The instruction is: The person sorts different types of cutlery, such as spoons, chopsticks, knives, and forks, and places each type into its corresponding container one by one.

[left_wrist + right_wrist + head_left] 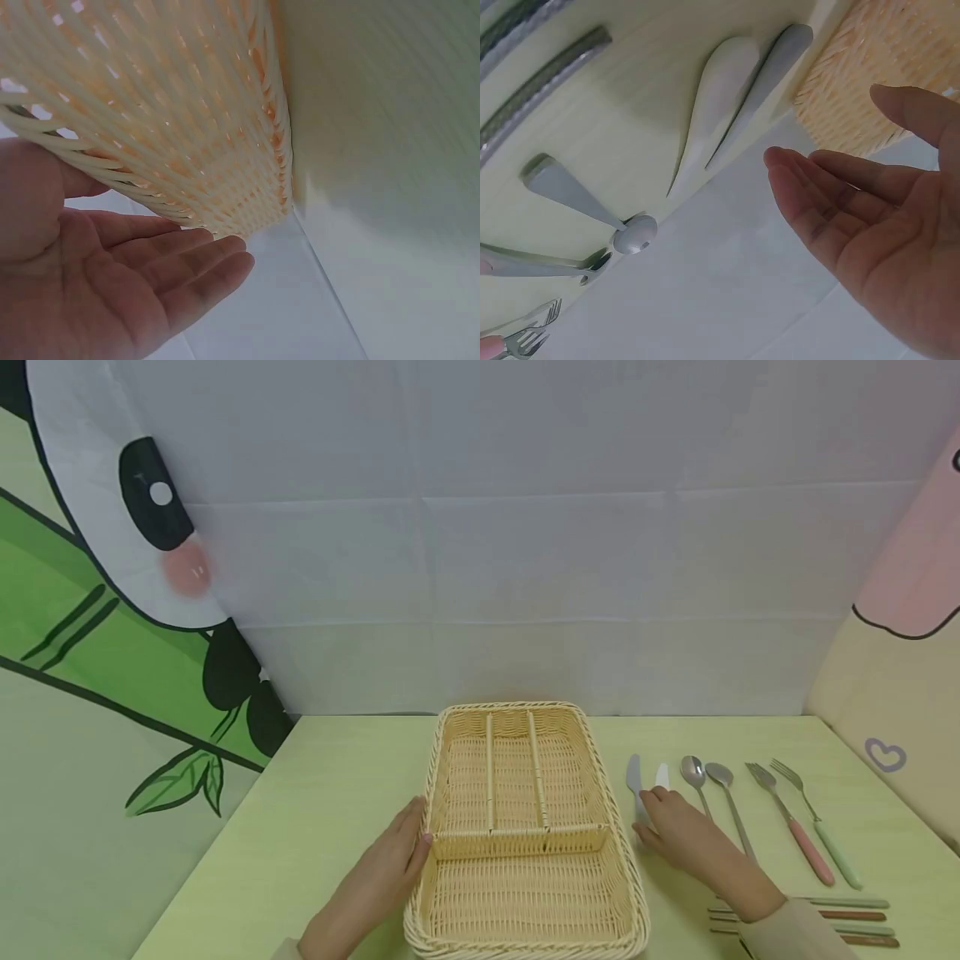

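A woven wicker basket [525, 842] with dividers stands in the middle of the table. My left hand [378, 872] rests along its left side, thumb at the rim; in the left wrist view the fingers [202, 281] extend straight beside the weave. Right of the basket, my right hand [693, 843] is over two table knives, partly covering them from above. In the right wrist view the white-handled knife [724, 94] and the grey knife [776, 67] lie side by side on the table, apart from the right hand [877, 217]. Its fingers are slightly bent, with nothing between them and the thumb.
Two spoons [692, 770] lie right of the knives. Farther right are a pink-handled fork [802, 843] and a green-handled fork [836, 852]. Several chopsticks [862, 916] lie near the front right, partly under the right sleeve [798, 935]. A white cloth wall [525, 568] stands behind the table.
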A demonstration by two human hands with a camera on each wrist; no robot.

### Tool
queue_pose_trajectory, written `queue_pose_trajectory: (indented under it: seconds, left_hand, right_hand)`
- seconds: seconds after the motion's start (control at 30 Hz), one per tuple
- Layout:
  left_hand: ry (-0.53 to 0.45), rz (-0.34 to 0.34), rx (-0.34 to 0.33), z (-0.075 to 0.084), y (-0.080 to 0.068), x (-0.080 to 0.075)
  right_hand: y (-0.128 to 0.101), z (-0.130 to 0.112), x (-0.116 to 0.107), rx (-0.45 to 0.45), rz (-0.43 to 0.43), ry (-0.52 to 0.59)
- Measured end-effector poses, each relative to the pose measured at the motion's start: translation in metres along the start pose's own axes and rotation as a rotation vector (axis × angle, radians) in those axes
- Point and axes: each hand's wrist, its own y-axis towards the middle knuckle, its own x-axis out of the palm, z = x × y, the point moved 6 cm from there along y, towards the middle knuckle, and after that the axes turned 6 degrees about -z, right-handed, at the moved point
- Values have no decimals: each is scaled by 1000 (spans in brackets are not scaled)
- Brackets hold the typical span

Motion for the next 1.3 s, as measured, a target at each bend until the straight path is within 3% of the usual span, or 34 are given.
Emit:
queue_pose_trajectory:
  seconds: [0.5,1.3]
  left_hand:
    - [14,21,46,1,-1,2]
    - [9,46,77,5,0,1]
  right_hand:
    - [13,15,24,91,-151,36]
    - [19,18,33,214,-186,171]
